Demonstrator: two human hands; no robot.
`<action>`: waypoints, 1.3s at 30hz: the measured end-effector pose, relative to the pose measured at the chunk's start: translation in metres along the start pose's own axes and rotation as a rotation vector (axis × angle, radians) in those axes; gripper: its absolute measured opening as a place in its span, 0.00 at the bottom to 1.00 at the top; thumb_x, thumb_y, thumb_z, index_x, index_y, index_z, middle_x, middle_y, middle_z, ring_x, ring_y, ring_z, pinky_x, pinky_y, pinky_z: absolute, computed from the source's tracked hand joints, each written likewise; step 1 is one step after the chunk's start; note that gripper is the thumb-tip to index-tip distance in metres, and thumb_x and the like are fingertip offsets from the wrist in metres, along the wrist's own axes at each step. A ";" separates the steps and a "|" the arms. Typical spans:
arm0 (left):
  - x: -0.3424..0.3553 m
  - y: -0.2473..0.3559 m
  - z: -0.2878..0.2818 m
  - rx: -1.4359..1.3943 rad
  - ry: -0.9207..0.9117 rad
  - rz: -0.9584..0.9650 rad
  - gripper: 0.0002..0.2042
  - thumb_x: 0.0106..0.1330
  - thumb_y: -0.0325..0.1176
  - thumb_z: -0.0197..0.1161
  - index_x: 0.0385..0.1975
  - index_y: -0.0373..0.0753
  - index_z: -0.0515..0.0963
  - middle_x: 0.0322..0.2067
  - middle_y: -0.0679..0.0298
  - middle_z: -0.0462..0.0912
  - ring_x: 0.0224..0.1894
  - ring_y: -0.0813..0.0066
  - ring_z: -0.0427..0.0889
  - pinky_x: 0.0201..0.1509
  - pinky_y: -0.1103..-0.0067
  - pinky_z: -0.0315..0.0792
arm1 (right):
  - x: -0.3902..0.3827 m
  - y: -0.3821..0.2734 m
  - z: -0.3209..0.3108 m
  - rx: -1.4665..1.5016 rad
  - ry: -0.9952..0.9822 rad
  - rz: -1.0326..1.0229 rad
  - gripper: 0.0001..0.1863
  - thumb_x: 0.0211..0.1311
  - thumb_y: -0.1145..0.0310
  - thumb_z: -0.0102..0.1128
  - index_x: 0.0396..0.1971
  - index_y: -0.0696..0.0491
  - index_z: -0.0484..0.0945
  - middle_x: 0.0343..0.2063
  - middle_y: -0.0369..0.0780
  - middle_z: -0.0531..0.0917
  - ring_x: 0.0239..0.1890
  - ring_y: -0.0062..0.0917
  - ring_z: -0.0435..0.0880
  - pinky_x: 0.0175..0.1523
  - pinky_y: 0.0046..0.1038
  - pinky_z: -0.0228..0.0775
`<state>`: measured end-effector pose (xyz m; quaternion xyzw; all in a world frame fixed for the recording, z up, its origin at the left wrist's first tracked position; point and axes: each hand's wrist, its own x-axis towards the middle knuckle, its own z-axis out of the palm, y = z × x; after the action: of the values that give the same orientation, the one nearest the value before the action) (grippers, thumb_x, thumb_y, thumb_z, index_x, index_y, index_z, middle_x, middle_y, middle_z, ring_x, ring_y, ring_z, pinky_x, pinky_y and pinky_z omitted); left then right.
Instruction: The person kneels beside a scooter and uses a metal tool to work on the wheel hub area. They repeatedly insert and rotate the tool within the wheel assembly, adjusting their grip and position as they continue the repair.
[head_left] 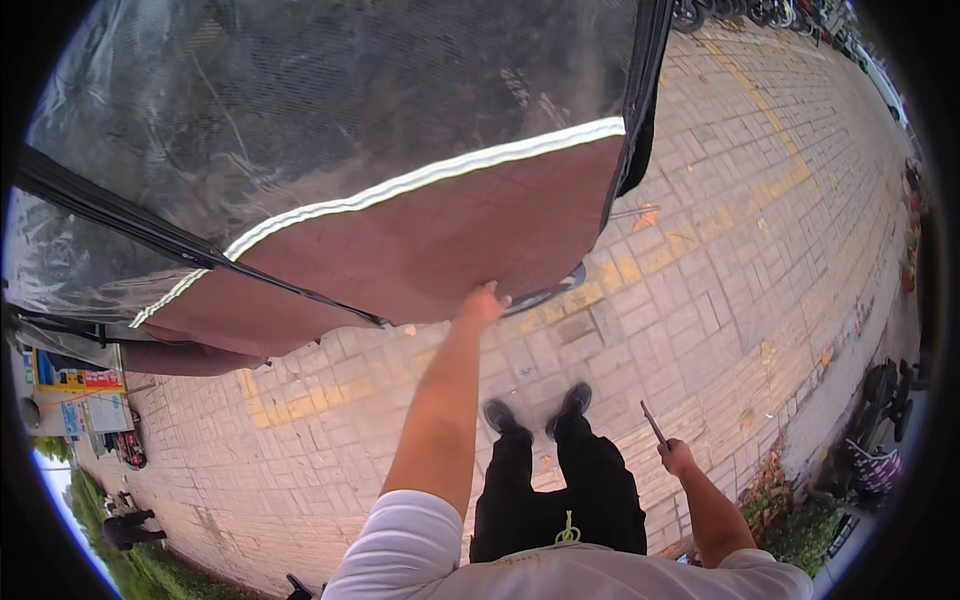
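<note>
Left hand (483, 304) at lower edge of brown panel (510, 215) — grip unclear; right hand (677, 459) gripping slim dark object (654, 424).

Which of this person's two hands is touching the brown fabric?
The left hand, at the lower edge of the brown fabric. The right hand is well apart from it, holding a slim dark object.
</note>
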<state>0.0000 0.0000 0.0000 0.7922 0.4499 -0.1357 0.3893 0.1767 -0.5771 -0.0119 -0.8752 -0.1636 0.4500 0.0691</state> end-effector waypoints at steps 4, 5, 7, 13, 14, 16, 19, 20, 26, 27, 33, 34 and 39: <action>0.027 -0.026 -0.036 -0.007 -0.170 -0.007 0.34 0.66 0.50 0.53 0.66 0.36 0.57 0.66 0.49 0.59 0.69 0.57 0.57 0.70 0.70 0.55 | 0.023 -0.021 0.005 -0.078 0.022 -0.055 0.18 0.61 0.59 0.54 0.31 0.62 0.78 0.29 0.57 0.80 0.39 0.52 0.79 0.43 0.44 0.71; 0.037 -0.022 -0.042 -0.049 -0.243 -0.070 0.36 0.65 0.53 0.53 0.67 0.36 0.54 0.67 0.50 0.57 0.70 0.58 0.54 0.71 0.70 0.52 | 0.041 -0.030 0.010 -0.101 0.017 -0.034 0.18 0.61 0.59 0.54 0.32 0.63 0.77 0.30 0.58 0.80 0.39 0.52 0.79 0.44 0.44 0.71; 0.053 -0.018 -0.040 0.179 -0.283 -0.104 0.41 0.63 0.58 0.53 0.70 0.39 0.49 0.69 0.51 0.51 0.72 0.58 0.49 0.73 0.70 0.48 | 0.074 -0.042 0.023 -0.093 -0.018 -0.012 0.17 0.62 0.59 0.53 0.33 0.60 0.77 0.32 0.57 0.81 0.39 0.52 0.79 0.44 0.45 0.71; 0.052 -0.045 0.077 0.327 0.575 0.215 0.34 0.63 0.48 0.58 0.64 0.35 0.59 0.60 0.47 0.65 0.65 0.50 0.60 0.69 0.64 0.53 | 0.162 -0.073 0.082 -0.089 -0.115 -0.200 0.16 0.62 0.58 0.54 0.33 0.59 0.74 0.30 0.56 0.80 0.39 0.53 0.77 0.42 0.47 0.69; 0.053 -0.053 0.091 0.249 0.650 0.261 0.31 0.63 0.45 0.58 0.63 0.35 0.60 0.59 0.47 0.67 0.63 0.51 0.63 0.67 0.64 0.55 | 0.175 -0.076 0.092 -0.099 -0.146 -0.229 0.16 0.62 0.59 0.54 0.33 0.59 0.74 0.30 0.55 0.80 0.39 0.53 0.78 0.42 0.47 0.69; 0.062 -0.066 0.099 0.072 0.731 0.279 0.27 0.64 0.39 0.58 0.61 0.35 0.63 0.56 0.48 0.69 0.59 0.51 0.67 0.64 0.64 0.61 | 0.204 -0.082 0.115 -0.121 -0.177 -0.245 0.14 0.62 0.60 0.54 0.34 0.58 0.75 0.30 0.55 0.80 0.38 0.52 0.78 0.43 0.46 0.70; 0.081 -0.073 0.083 -0.126 0.844 0.322 0.23 0.64 0.38 0.59 0.55 0.31 0.69 0.50 0.48 0.74 0.53 0.53 0.73 0.57 0.67 0.67 | 0.257 -0.084 0.149 -0.191 -0.129 -0.352 0.12 0.62 0.62 0.54 0.35 0.56 0.76 0.32 0.53 0.80 0.39 0.50 0.79 0.45 0.45 0.71; 0.088 -0.074 0.074 -0.139 0.891 0.305 0.23 0.64 0.39 0.60 0.54 0.31 0.70 0.48 0.48 0.75 0.50 0.52 0.75 0.55 0.69 0.68 | 0.277 -0.082 0.160 -0.240 -0.110 -0.394 0.12 0.62 0.62 0.54 0.35 0.56 0.76 0.34 0.53 0.81 0.40 0.49 0.79 0.46 0.44 0.72; 0.093 -0.106 0.086 -0.294 1.044 0.546 0.17 0.67 0.39 0.59 0.46 0.30 0.73 0.42 0.58 0.80 0.43 0.72 0.75 0.52 0.79 0.68 | 0.400 -0.076 0.225 -0.474 -0.230 -0.480 0.13 0.61 0.63 0.54 0.36 0.57 0.76 0.40 0.50 0.80 0.43 0.46 0.79 0.48 0.43 0.72; 0.091 -0.119 0.104 -0.384 1.103 0.499 0.14 0.68 0.37 0.58 0.44 0.31 0.74 0.40 0.60 0.79 0.42 0.76 0.74 0.50 0.80 0.68 | 0.419 -0.076 0.235 -0.510 -0.244 -0.500 0.14 0.60 0.62 0.54 0.37 0.58 0.77 0.39 0.51 0.80 0.43 0.46 0.79 0.48 0.43 0.72; 0.093 -0.221 0.271 -1.006 0.747 0.012 0.11 0.68 0.37 0.58 0.40 0.35 0.70 0.35 0.66 0.75 0.35 0.80 0.73 0.44 0.81 0.70 | 0.513 -0.084 0.287 -0.690 -0.362 -0.850 0.13 0.58 0.63 0.56 0.36 0.57 0.79 0.37 0.51 0.81 0.43 0.46 0.80 0.48 0.43 0.73; 0.104 -0.234 0.295 -1.103 0.626 -0.213 0.15 0.67 0.38 0.59 0.46 0.34 0.70 0.37 0.64 0.75 0.36 0.78 0.74 0.44 0.78 0.71 | 0.523 -0.086 0.290 -0.743 -0.386 -0.893 0.13 0.58 0.63 0.56 0.36 0.57 0.79 0.37 0.51 0.81 0.43 0.46 0.80 0.48 0.43 0.73; 0.154 -0.259 0.333 -1.001 0.714 -0.253 0.38 0.63 0.44 0.64 0.64 0.28 0.52 0.53 0.56 0.69 0.47 0.71 0.73 0.54 0.76 0.69 | 0.537 -0.124 0.286 -0.928 -0.498 -0.893 0.13 0.56 0.65 0.56 0.36 0.58 0.79 0.34 0.52 0.82 0.41 0.48 0.81 0.46 0.43 0.74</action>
<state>-0.0805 -0.0771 -0.4348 0.4509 0.6516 0.3195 0.5197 0.2085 -0.2816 -0.5571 -0.5337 -0.6950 0.4494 -0.1737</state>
